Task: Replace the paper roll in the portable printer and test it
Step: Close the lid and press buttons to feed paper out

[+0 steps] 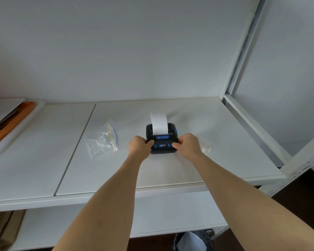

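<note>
A small black portable printer (161,135) with blue buttons and a lit display sits on the white shelf (116,169). A strip of white paper (159,124) sticks up out of its top slot. My left hand (140,145) grips the printer's left side, thumb on the front panel by a blue button. My right hand (186,144) holds the right side, thumb resting near the right blue button. The printer's lid looks closed.
An empty clear zip bag (102,142) lies left of the printer. A clear round object (206,147) sits just right of my right hand. An orange-edged tray (9,120) is at the far left. A white metal rack post (246,51) rises at right.
</note>
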